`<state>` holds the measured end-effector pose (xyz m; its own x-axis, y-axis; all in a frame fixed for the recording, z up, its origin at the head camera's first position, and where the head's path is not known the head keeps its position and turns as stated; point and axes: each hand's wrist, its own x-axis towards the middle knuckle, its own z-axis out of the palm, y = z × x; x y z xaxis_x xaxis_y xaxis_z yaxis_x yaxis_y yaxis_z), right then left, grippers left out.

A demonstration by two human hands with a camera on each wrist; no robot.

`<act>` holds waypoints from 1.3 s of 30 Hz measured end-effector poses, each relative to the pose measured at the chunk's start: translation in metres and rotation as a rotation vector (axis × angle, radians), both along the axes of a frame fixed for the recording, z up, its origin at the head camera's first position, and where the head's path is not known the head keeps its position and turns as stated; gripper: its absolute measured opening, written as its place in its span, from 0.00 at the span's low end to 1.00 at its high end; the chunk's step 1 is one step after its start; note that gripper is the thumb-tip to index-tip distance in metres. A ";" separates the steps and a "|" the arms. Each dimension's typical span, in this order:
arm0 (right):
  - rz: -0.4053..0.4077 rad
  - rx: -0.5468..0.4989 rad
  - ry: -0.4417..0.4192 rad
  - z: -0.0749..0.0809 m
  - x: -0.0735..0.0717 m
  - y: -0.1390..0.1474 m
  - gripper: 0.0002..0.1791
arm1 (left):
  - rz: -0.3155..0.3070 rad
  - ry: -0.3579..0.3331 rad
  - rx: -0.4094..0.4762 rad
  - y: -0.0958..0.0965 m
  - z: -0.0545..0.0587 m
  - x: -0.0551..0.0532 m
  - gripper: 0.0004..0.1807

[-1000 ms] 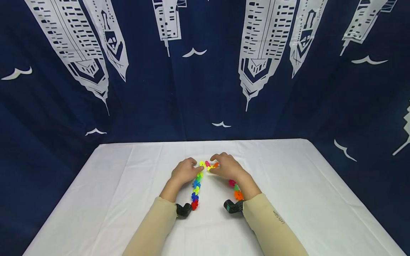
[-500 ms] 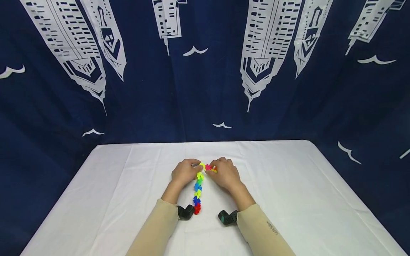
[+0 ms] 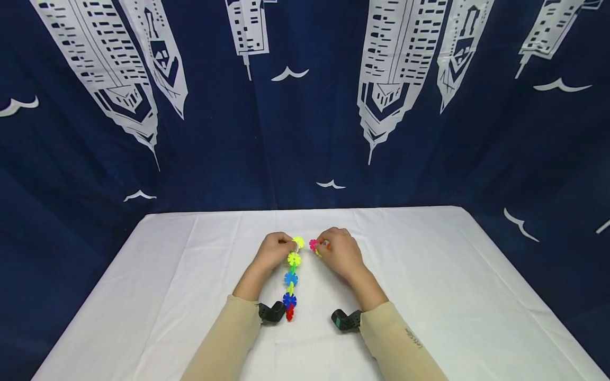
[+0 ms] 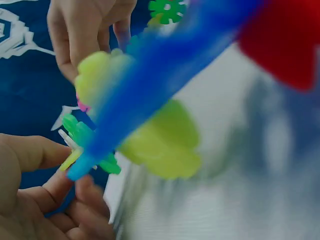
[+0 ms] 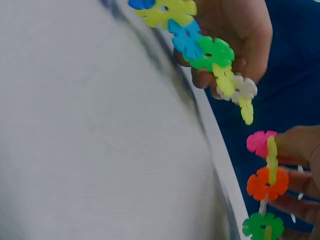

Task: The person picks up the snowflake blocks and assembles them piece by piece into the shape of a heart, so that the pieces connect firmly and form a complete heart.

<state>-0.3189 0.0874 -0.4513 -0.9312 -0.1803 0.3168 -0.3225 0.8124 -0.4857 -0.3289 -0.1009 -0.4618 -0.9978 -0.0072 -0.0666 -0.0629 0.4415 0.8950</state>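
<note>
My left hand (image 3: 272,253) pinches a chain of interlocking flower-shaped plastic discs (image 3: 291,278) near its far end. In the right wrist view, a white disc (image 5: 245,88) and a yellow end disc (image 5: 246,111) stick out there. Yellow, green, blue and red discs run from it toward the person. My right hand (image 3: 340,253) grips a second disc chain between thumb and fingers, behind its pink end disc (image 5: 259,143). Orange (image 5: 267,183) and green (image 5: 263,226) discs follow along that chain, mostly hidden by the hand in the head view. A small gap separates the two chain ends.
A white cloth covers the table (image 3: 429,275). Behind it hangs a dark blue curtain (image 3: 267,137) printed with white buildings and birds. Black wrist cameras (image 3: 272,312) sit at both sleeve cuffs.
The hands come closer together, then part slightly, leaving the yellow and pink end discs farther apart. The right chain's tail, visible below the right hand earlier, is now hidden in the head view.
</note>
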 end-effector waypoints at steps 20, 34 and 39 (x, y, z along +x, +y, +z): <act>0.248 -0.007 0.418 0.020 0.008 0.007 0.04 | -0.082 0.023 0.254 -0.001 0.034 0.015 0.08; 0.288 0.016 0.453 0.029 0.014 0.008 0.03 | -0.133 0.055 0.247 -0.002 0.040 0.019 0.08; 0.297 0.000 0.479 0.030 0.014 0.010 0.04 | -0.128 0.053 0.253 -0.001 0.041 0.019 0.08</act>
<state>-0.3046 0.0974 -0.4211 -0.5930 -0.4125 0.6915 -0.7215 0.6534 -0.2290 -0.3094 -0.1020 -0.4205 -0.9916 0.1293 0.0017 0.0284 0.2048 0.9784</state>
